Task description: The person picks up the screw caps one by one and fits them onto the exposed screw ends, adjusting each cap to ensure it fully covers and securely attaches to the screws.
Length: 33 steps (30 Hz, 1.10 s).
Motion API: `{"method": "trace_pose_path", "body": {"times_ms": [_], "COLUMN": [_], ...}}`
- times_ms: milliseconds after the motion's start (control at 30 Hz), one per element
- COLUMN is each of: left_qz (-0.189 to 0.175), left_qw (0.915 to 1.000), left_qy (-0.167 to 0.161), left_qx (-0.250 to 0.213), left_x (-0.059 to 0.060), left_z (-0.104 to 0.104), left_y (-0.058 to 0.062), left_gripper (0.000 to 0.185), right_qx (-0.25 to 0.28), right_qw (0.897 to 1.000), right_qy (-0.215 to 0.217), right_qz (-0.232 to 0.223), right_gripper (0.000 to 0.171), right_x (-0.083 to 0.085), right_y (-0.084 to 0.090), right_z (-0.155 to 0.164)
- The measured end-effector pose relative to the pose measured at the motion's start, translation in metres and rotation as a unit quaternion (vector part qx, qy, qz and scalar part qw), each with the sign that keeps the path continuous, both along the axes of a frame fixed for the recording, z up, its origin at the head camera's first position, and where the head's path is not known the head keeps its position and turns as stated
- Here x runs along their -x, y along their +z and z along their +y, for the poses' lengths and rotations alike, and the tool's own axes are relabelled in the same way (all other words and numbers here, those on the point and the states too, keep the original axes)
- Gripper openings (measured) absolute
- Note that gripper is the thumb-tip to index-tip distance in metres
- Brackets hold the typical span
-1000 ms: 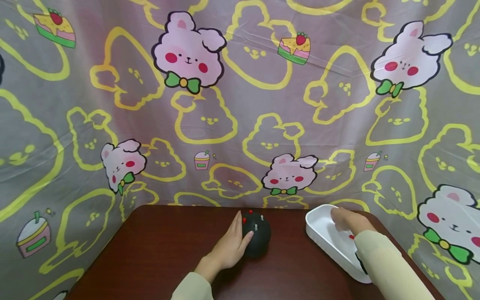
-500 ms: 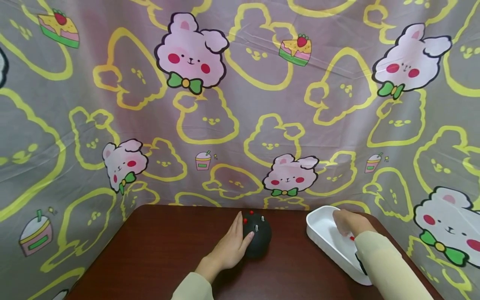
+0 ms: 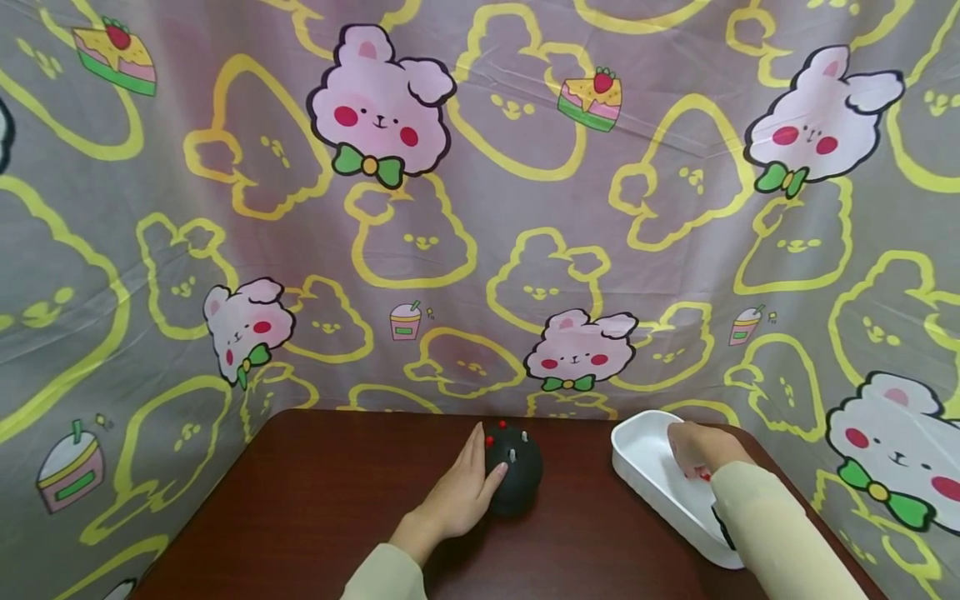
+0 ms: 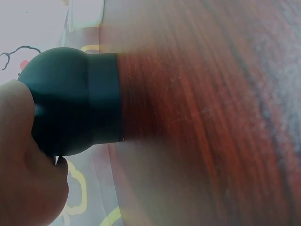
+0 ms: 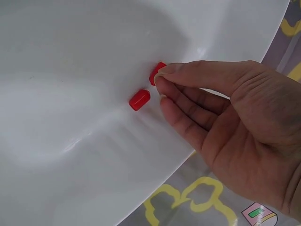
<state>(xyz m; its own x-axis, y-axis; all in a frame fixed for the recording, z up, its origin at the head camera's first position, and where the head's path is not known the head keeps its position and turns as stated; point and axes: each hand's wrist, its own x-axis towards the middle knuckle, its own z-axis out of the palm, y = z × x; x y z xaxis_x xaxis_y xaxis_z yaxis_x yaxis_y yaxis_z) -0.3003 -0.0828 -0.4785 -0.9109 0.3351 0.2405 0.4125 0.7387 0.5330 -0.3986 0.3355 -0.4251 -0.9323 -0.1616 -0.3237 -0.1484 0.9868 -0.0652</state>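
1. just a bit has moved: the right hand, down in the white tray, has slid a tiny way right and nearer. one second ago, some red showed a little apart from that hand; now it shows right by the fingers. the left hand has stayed put.
2. so the right hand seems to have got to what it reached for. up close, its thumb and a finger pinch a red cap. just beside it lies a second red cap, with no finger on it.
3. near the middle, the left hand has its fingers straight and close together on the left side of the black ball. its thumb is spread out on the near side. i think it keeps the ball still.
4. that ball sits upright on the brown table, left of the tray. it is smooth and round, with a straight base. on top are two red bits at the far left and two silvery bits more to the right. they look too small to tell more.
5. at the far side hangs a cloth with bunnies on it.
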Motion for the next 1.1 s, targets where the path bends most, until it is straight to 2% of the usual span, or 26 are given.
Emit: {"method": "trace_pose_path", "body": {"times_ms": [233, 367, 567, 733, 933, 1100], "left_qz": [0.003, 0.013, -0.003, -0.004, -0.004, -0.003], "left_qw": [1.0, 0.9999, 1.0, 1.0, 1.0, 1.0], "left_qy": [0.001, -0.004, -0.001, -0.001, -0.004, -0.002], "left_qx": [0.0, -0.003, 0.002, 0.003, -0.001, 0.001], "left_x": [0.0, -0.001, -0.001, 0.0, 0.0, 0.0], "left_z": [0.0, 0.0, 0.0, 0.0, 0.0, -0.001], "left_y": [0.001, 0.002, 0.003, 0.001, 0.0, -0.001], "left_gripper": [0.085, 0.084, 0.085, 0.086, 0.086, 0.088], "right_qx": [0.043, 0.071, 0.141, 0.169, 0.164, 0.152], "right_qw": [0.999, 0.997, 0.99, 0.986, 0.985, 0.979], "right_qy": [0.014, 0.006, -0.022, -0.012, 0.031, 0.099], "right_qz": [0.006, 0.008, 0.002, 0.007, 0.035, 0.09], "right_gripper": [0.021, 0.018, 0.015, 0.015, 0.021, 0.024], "right_x": [-0.003, -0.006, -0.012, -0.014, -0.012, -0.011], "right_y": [0.006, 0.011, 0.015, 0.015, 0.012, 0.016], "right_z": [0.0, -0.002, -0.004, -0.004, -0.004, -0.005]}}
